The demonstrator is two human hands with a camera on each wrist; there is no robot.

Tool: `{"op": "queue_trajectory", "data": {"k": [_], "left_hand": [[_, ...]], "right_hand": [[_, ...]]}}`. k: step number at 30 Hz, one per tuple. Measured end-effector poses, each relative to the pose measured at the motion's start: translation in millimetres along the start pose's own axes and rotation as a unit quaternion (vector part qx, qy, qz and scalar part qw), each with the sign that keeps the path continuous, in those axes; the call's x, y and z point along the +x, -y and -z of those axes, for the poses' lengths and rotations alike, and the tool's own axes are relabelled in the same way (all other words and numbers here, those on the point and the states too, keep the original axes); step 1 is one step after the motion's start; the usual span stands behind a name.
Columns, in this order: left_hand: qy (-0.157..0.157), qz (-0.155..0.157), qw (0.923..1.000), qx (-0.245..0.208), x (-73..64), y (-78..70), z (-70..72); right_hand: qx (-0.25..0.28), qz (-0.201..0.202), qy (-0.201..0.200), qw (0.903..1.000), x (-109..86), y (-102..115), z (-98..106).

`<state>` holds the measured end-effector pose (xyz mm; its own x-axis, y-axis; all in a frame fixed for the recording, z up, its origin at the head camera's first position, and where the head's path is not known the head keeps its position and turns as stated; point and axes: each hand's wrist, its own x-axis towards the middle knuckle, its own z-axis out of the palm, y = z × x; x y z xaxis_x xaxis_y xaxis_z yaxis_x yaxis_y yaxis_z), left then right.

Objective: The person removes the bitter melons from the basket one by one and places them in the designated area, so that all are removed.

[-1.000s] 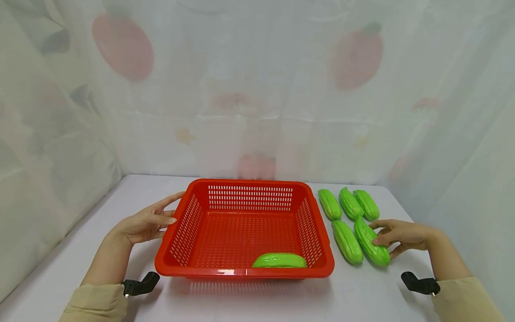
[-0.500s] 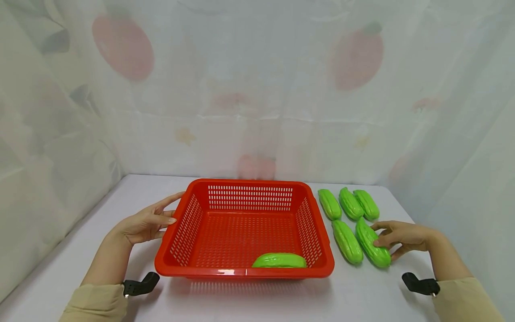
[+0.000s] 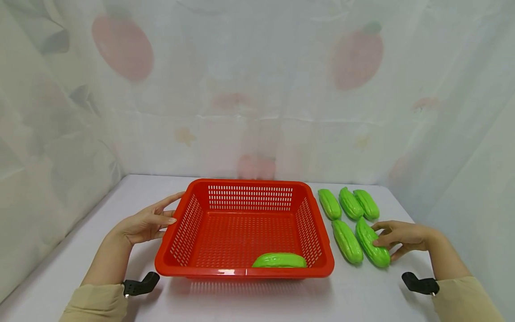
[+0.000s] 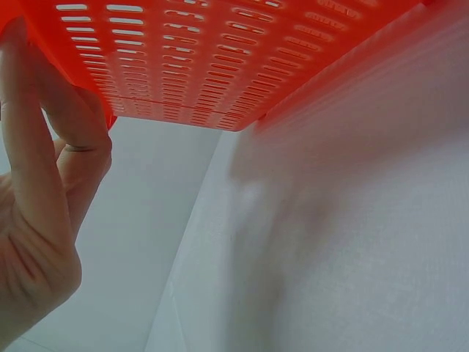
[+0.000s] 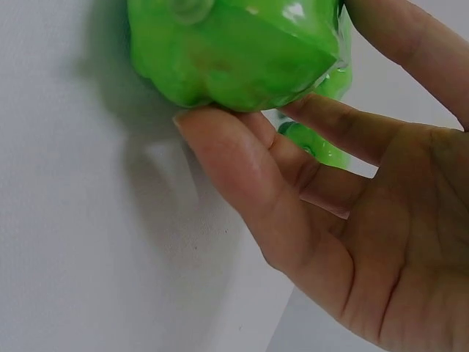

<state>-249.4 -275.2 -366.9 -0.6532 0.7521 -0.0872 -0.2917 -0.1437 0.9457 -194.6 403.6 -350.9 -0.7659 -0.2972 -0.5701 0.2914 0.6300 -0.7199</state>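
Note:
A red plastic basket (image 3: 243,271) with slotted walls stands mid-table. My left hand (image 3: 146,223) grips its left rim, thumb at the edge and fingers against the outer side; in the left wrist view the hand (image 4: 55,169) reaches up to the basket wall (image 4: 183,66). On the right, my right hand (image 3: 404,237) holds a green ribbed toy gourd (image 3: 369,241) between thumb and fingers. The right wrist view shows that gourd's end (image 5: 234,59) close up, with the thumb (image 5: 242,169) below it. Another green gourd (image 3: 279,260) lies inside the basket, near its front wall.
Beside the held gourd lies another gourd (image 3: 348,241). Three more stand in a row behind: a left gourd (image 3: 329,204), a middle gourd (image 3: 351,204) and a right gourd (image 3: 367,204). A pale patterned curtain (image 3: 257,89) encloses the white table (image 3: 225,304) behind and at both sides.
The held gourd and my right hand have shifted very slightly right since a second ago. My left hand and the basket have stayed where they were.

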Motion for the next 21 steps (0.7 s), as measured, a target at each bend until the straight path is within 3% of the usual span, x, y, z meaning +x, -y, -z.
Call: {"op": "queue_trajectory", "data": {"k": [21], "left_hand": [[-0.001,0.001,1.0,-0.004,1.2,0.9,0.2]], "right_hand": [[-0.002,0.012,0.012,0.9999,-0.7,-0.1,2.2]]}}
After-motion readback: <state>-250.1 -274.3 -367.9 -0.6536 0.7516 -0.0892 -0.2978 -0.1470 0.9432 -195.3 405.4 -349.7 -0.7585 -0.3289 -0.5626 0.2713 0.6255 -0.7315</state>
